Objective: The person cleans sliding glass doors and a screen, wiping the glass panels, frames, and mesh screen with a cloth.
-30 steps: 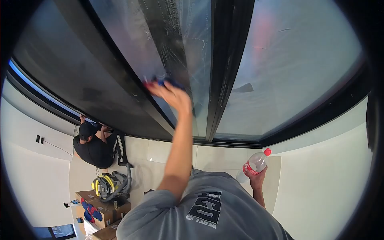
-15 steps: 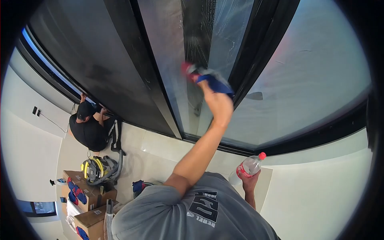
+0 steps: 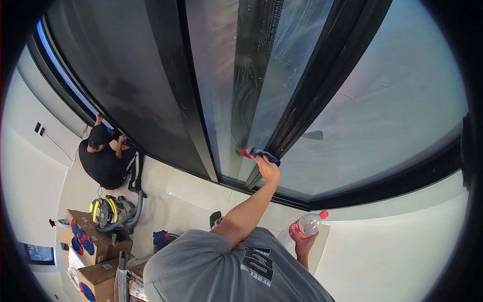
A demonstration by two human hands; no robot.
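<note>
My left hand (image 3: 269,170) is closed on a red, grey and blue cloth (image 3: 260,154), which lies against the lower part of a wet glass pane (image 3: 221,108). Water drops and streaks show higher up on this pane, beside a dark frame post (image 3: 322,75). Lower right, my right hand (image 3: 305,243) grips a clear plastic bottle (image 3: 311,221) with a red cap and a red label. The bottle is tilted, and my fingers are partly hidden behind it.
To the left, a person in black (image 3: 103,158) sits on the floor by the window track. Near them stands a yellow and grey vacuum cleaner (image 3: 113,211). Cardboard boxes (image 3: 108,246) with red and blue cloths on them are at lower left. A bucket (image 3: 163,241) stands close to me.
My left hand has moved down the glass with the cloth, towards the bottom of the pane. The bottle stays in my right hand. My view has shifted slightly.
</note>
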